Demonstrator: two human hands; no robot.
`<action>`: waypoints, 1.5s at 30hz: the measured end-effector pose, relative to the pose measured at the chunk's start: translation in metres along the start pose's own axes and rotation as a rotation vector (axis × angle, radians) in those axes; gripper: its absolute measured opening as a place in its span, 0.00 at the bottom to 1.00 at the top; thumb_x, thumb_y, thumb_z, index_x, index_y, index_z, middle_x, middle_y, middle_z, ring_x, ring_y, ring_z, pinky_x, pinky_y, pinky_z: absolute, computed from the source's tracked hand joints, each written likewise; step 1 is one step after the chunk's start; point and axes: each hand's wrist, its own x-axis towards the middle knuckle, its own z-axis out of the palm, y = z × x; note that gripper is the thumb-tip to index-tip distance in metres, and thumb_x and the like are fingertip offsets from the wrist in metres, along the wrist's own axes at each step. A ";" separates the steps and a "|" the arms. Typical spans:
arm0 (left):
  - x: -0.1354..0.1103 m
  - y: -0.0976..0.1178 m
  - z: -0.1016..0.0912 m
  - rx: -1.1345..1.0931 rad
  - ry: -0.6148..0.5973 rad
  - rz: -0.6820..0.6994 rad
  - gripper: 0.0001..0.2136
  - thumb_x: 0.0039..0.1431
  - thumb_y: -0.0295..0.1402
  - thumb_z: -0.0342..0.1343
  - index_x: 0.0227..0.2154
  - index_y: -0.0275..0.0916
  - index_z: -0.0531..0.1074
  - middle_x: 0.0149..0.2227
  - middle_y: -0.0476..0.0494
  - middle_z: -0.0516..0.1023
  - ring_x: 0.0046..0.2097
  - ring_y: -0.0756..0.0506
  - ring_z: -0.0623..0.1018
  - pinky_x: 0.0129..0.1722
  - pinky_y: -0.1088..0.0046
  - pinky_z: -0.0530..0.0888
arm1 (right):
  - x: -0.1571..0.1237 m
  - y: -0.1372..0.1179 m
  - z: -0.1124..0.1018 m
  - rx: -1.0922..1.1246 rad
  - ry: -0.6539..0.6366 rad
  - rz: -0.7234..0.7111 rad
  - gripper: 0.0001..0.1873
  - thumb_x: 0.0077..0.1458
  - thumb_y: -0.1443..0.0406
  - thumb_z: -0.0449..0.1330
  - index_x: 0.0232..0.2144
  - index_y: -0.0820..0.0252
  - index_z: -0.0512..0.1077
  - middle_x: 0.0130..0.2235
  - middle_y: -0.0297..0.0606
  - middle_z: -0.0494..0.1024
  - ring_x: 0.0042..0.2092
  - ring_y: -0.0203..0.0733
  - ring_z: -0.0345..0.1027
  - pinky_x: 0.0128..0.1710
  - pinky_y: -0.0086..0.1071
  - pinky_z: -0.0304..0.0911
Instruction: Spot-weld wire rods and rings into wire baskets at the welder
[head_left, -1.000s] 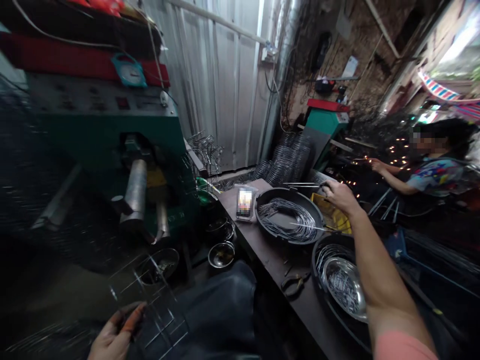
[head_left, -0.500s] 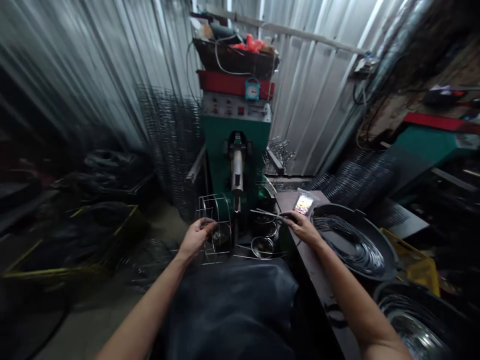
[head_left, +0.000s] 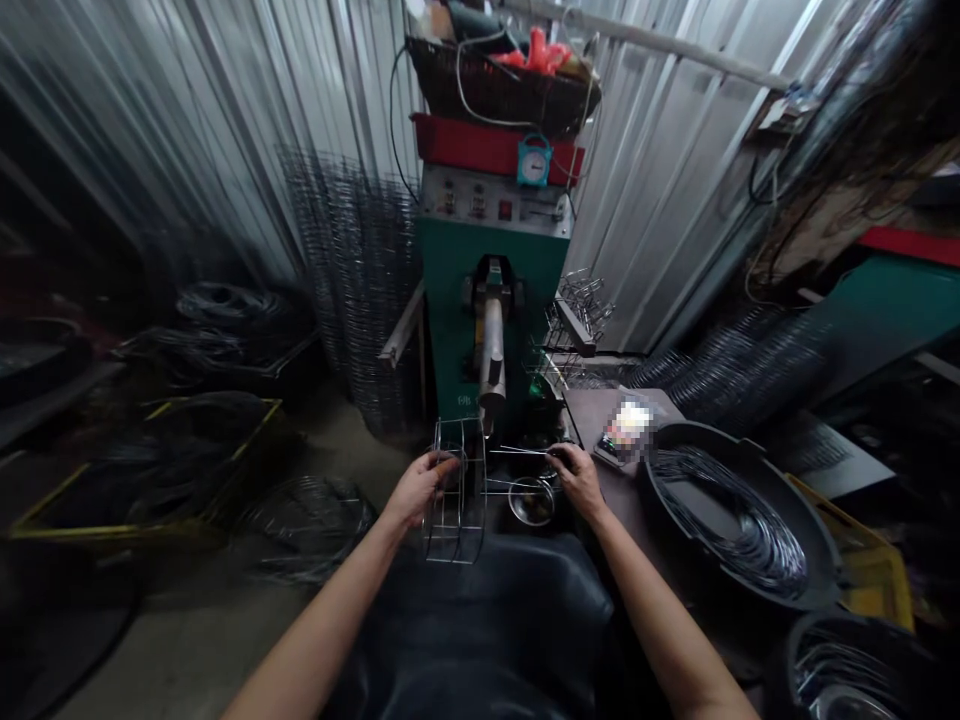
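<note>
My left hand [head_left: 424, 487] is closed on a wire frame [head_left: 455, 545], a cage of bent metal rods held upright just below the machine's electrode arm [head_left: 492, 350]. Between the fingertips of my right hand [head_left: 576, 474] are thin metal rods [head_left: 521, 450], their free ends pointing left toward the frame. The green machine [head_left: 450, 300] with its grey control panel stands straight ahead. Beneath the rods sits a small round metal bowl [head_left: 531, 502]; what lies in it is too dark to make out.
On the bench [head_left: 592, 410] to the right lies a phone [head_left: 626, 430]. Beside it a black round tub [head_left: 750, 455] holds curved wires, with a yellow crate [head_left: 874, 570] behind. Tall stacks of wire racks [head_left: 360, 290] stand left of the machine. A yellow-edged crate [head_left: 150, 470] is on the left floor.
My right hand has moved left, bringing the rods close to the wire frame. The frame stands nearer the electrode arm's tip. The camera view has shifted slightly.
</note>
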 end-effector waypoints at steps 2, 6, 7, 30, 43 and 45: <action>0.003 0.000 0.001 -0.008 0.009 -0.024 0.20 0.31 0.43 0.65 0.27 0.37 0.69 0.20 0.54 0.64 0.22 0.54 0.62 0.18 0.81 0.54 | 0.003 0.002 0.004 0.003 0.010 -0.025 0.12 0.54 0.56 0.53 0.32 0.57 0.71 0.35 0.39 0.76 0.39 0.42 0.68 0.42 0.35 0.60; 0.009 0.001 0.002 -0.021 0.018 -0.058 0.21 0.30 0.42 0.66 0.28 0.37 0.69 0.21 0.53 0.65 0.23 0.54 0.63 0.18 0.82 0.54 | 0.009 0.002 0.011 0.027 0.001 -0.041 0.12 0.55 0.57 0.53 0.32 0.57 0.71 0.34 0.39 0.75 0.38 0.42 0.68 0.42 0.35 0.60; 0.010 0.000 0.002 -0.024 0.020 -0.062 0.21 0.29 0.42 0.66 0.28 0.37 0.69 0.21 0.54 0.65 0.23 0.54 0.63 0.17 0.82 0.54 | 0.010 0.003 0.012 0.024 -0.001 -0.038 0.12 0.55 0.57 0.53 0.32 0.57 0.71 0.34 0.39 0.75 0.38 0.42 0.68 0.42 0.35 0.60; 0.029 0.003 0.003 -0.054 0.031 -0.084 0.20 0.27 0.40 0.67 0.25 0.36 0.70 0.21 0.52 0.67 0.22 0.55 0.63 0.16 0.82 0.54 | 0.026 0.022 0.027 0.108 -0.017 -0.030 0.12 0.54 0.57 0.55 0.32 0.58 0.72 0.34 0.37 0.74 0.37 0.40 0.67 0.40 0.32 0.61; 0.037 0.002 0.004 -0.095 0.022 -0.112 0.17 0.29 0.37 0.68 0.24 0.37 0.69 0.18 0.54 0.65 0.18 0.56 0.61 0.15 0.82 0.52 | 0.029 0.031 0.023 -0.128 -0.050 -0.219 0.11 0.57 0.60 0.52 0.36 0.59 0.71 0.34 0.39 0.74 0.38 0.40 0.66 0.39 0.32 0.62; 0.036 0.003 0.004 -0.091 0.014 -0.112 0.17 0.29 0.37 0.68 0.23 0.37 0.69 0.16 0.56 0.61 0.17 0.56 0.58 0.14 0.82 0.50 | 0.028 0.039 0.017 -0.278 -0.094 -0.284 0.11 0.58 0.63 0.51 0.38 0.59 0.71 0.35 0.41 0.75 0.39 0.42 0.66 0.39 0.33 0.62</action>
